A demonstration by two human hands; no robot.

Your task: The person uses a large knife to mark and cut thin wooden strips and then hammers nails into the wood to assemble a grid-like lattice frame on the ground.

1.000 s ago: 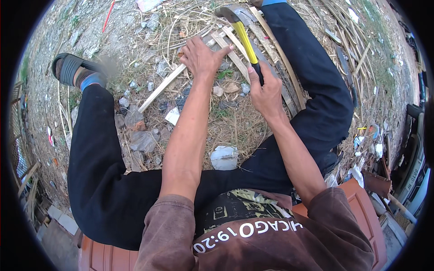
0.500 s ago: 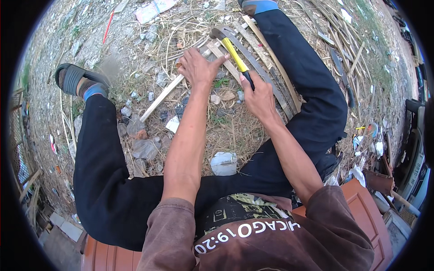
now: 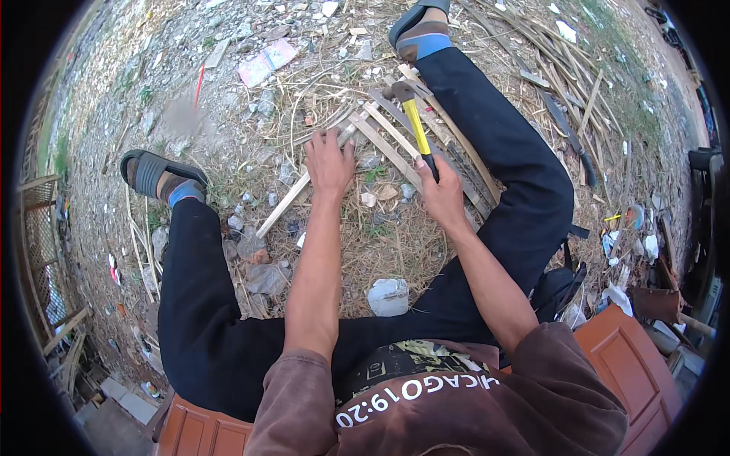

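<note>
My right hand (image 3: pixel 442 190) is closed round the black grip of a hammer (image 3: pixel 414 125) with a yellow shaft. The hammer's dark head (image 3: pixel 400 92) points away from me, over several wooden strips. My left hand (image 3: pixel 330 163) is closed over the upper part of a pale wooden strip (image 3: pixel 285 204), which slants down to the left; its fingertips are partly hidden. Just right of that hand, a flat greyish-brown strip (image 3: pixel 386 151) meets the pale one near its far end. A thinner pale strip (image 3: pixel 391 129) lies between it and the hammer.
Longer strips (image 3: pixel 473 159) lie beside my right leg. A large knife (image 3: pixel 566 133) rests beyond that leg near a pile of thin wood (image 3: pixel 578 83). A whitish block (image 3: pixel 388 297) sits between my thighs. Stones, dry grass and a pink-white wrapper (image 3: pixel 266 63) litter the ground.
The view has shifted, with more ground visible at the top. My left thumb has drawn in from its spread position. The hammer has turned in my right hand and its head sits closer to me.
</note>
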